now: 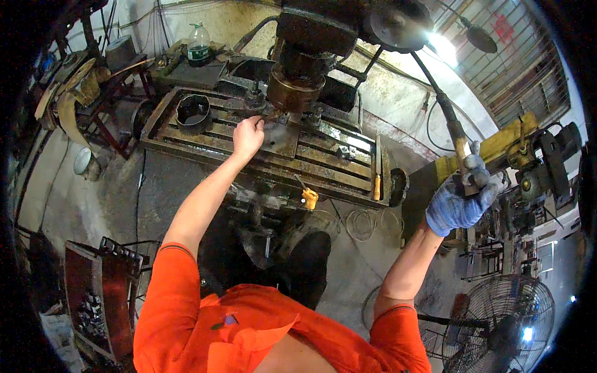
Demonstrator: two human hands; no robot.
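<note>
At the middle of the workshop stands a big drill press (pixel 311 74), its slotted iron table (pixel 205 146) stretching across the view and its round spindle head (pixel 292 90) hanging just above a flat metal plate (pixel 280 140) that lies on the table. A long feed lever (pixel 435 93) slants from the machine's top down toward the right. The right hand (pixel 460 199), in a blue knitted glove, is closed around the lever's grip end, well apart from the table. The bare left hand (pixel 249 133) is stretched forward, fingers loosely curled with their tips pressing on the plate's near edge, just beside the spindle. A short dark metal ring (pixel 194 113) sits further left on the table, and an orange-handled tool (pixel 376 180) lies near its right end. To do this well, I judge the plate should be held flat and steady, the fingers kept clear of the spindle, and the lever drawn evenly rather than yanked.
</note>
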